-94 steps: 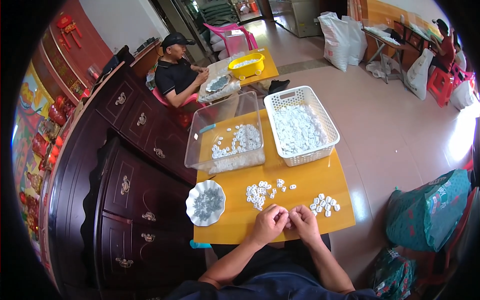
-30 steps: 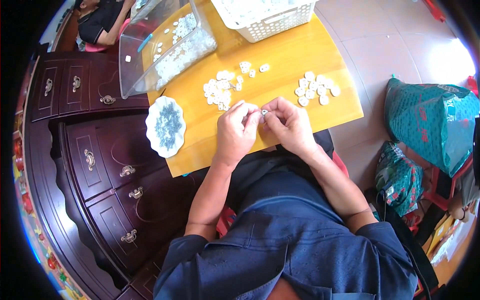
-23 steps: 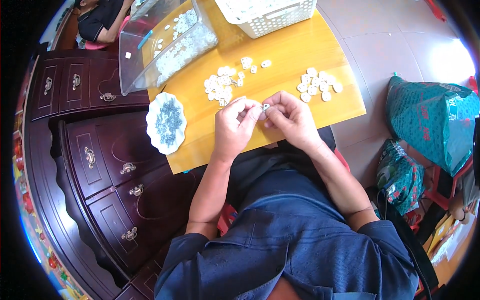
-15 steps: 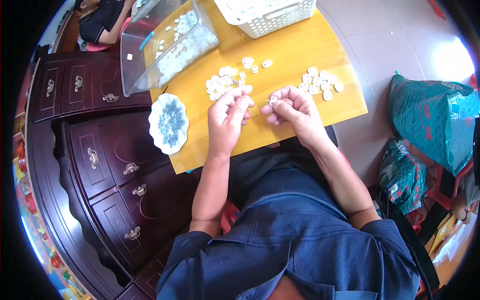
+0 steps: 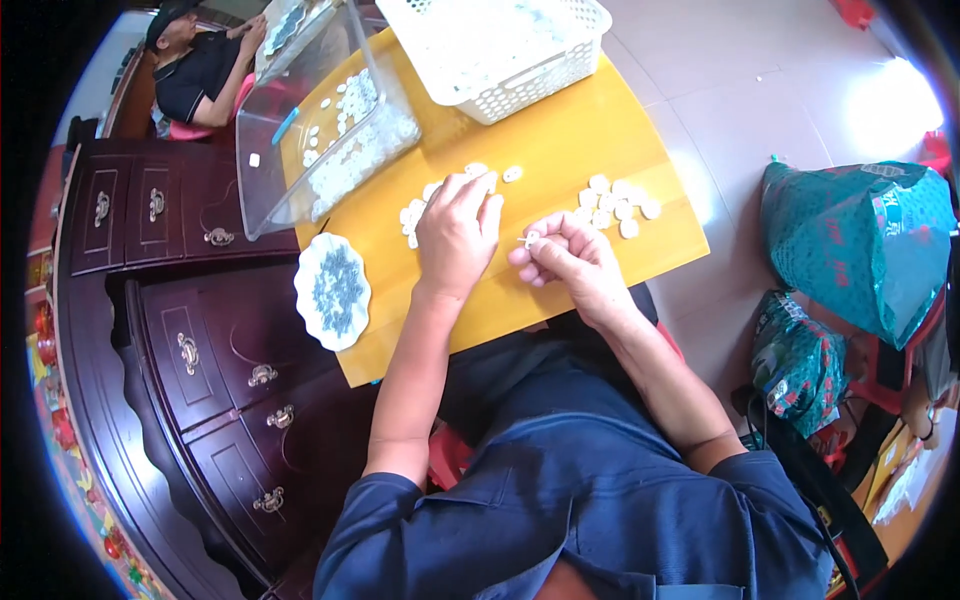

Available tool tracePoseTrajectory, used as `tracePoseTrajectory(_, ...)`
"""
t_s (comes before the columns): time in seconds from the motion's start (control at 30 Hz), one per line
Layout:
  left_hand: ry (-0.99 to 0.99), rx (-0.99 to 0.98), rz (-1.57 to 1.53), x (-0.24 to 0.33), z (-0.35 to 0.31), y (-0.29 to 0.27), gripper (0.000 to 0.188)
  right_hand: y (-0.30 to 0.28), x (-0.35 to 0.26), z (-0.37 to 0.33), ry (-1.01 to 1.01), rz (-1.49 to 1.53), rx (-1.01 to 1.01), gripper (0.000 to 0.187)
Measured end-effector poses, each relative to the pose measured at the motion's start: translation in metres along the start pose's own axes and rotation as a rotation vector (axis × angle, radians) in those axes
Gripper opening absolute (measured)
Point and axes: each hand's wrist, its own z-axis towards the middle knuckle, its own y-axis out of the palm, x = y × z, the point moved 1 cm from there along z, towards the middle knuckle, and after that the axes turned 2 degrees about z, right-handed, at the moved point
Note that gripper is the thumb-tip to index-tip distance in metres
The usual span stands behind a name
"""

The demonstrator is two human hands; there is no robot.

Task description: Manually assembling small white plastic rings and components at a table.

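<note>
My right hand pinches a small white plastic piece between thumb and forefinger, and a thin pale tip sticks out of it to the left. My left hand is over a loose group of white disc-like pieces on the yellow table. Its thumb stands apart from the bent fingers, whose tips are hidden behind the hand. Beyond my right hand lies a second group of round white pieces. At the table's left edge, a white scalloped dish holds small dark grey parts.
A clear plastic bin with white pieces stands at the back left, beside a white perforated basket. Dark wooden drawers border the left. Green bags sit at the right. Another person works at the far left.
My left hand has moved forward from beside the right hand onto the left group of white pieces. The right hand still pinches its piece. The view has shifted slightly.
</note>
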Motion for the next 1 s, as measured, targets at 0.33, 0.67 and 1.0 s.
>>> tracePoseTrajectory(0.33, 0.060, -0.091, 0.036, -0.002, 0.031, 0.023, 0.014, -0.005, -0.007, 0.002, -0.032, 0.025, 0.022, 0.014)
tracePoseTrajectory(0.67, 0.045, -0.118, -0.056, -0.003, 0.022, 0.015, 0.010, -0.002, -0.007, 0.001, -0.029, 0.030, 0.035, 0.018)
tracePoseTrajectory(1.0, -0.215, -0.074, -0.738, -0.004, -0.024, -0.011, 0.014, -0.005, -0.006, 0.001, -0.057, 0.011, 0.055, 0.018)
